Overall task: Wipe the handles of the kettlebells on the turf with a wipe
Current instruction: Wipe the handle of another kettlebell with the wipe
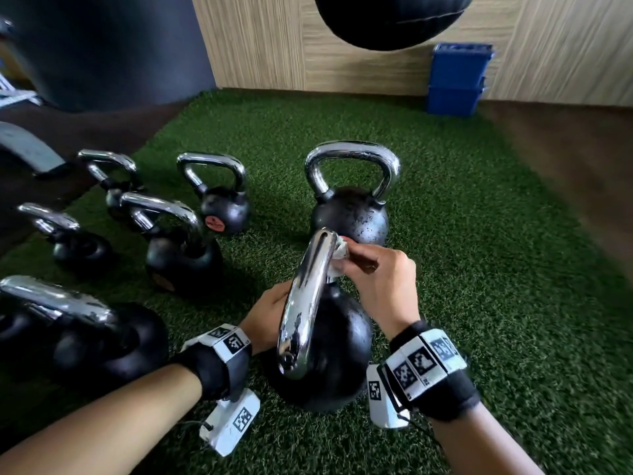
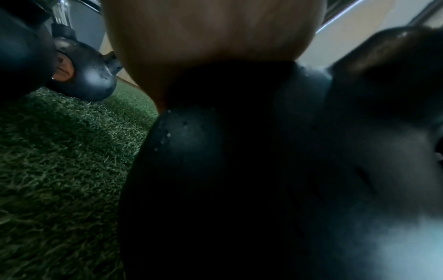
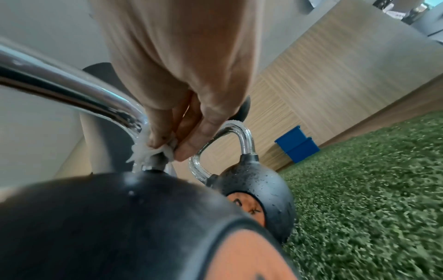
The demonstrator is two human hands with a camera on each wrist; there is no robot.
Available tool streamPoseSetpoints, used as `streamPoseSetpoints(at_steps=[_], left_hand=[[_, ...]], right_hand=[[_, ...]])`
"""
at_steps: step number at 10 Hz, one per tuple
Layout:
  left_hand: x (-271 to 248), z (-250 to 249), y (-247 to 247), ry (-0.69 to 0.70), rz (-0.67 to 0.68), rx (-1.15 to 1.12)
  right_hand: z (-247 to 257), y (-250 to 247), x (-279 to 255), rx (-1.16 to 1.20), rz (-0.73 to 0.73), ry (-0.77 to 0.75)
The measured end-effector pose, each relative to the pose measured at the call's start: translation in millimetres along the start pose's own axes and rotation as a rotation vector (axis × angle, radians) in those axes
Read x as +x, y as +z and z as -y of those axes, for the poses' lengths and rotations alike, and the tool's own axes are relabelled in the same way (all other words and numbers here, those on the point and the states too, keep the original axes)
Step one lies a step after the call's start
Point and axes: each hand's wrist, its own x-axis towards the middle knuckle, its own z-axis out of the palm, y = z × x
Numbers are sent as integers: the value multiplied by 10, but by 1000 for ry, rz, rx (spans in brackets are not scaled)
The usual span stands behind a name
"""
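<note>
A black kettlebell (image 1: 329, 354) with a chrome handle (image 1: 305, 303) stands on the green turf (image 1: 479, 234) right in front of me. My right hand (image 1: 373, 279) pinches a crumpled white wipe (image 1: 339, 250) against the far end of that handle, where it bends down to the ball. The right wrist view shows the wipe (image 3: 143, 151) bunched around the handle's leg (image 3: 153, 161) under my fingertips (image 3: 187, 147). My left hand (image 1: 270, 313) rests against the left side of the kettlebell, its fingers hidden behind the handle. In the left wrist view only my palm (image 2: 210, 47) and the dark ball (image 2: 215, 180) show.
A second large kettlebell (image 1: 349, 214) stands just beyond the first. Several smaller kettlebells (image 1: 185, 248) crowd the turf's left side. Stacked blue bins (image 1: 457, 80) sit by the wooden wall. A black ball (image 1: 390, 18) hangs overhead. Bare turf lies to the right.
</note>
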Motion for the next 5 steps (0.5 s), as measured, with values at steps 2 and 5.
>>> streamPoseSetpoints(at_steps=[2,5], left_hand=[[-17,-28,-2,-29,1,-68],[45,29,2,-5,-7,-73]], right_hand=[[160,-112,28,-7,-36,-239],[422,-346,-106,-239,-56,-625]])
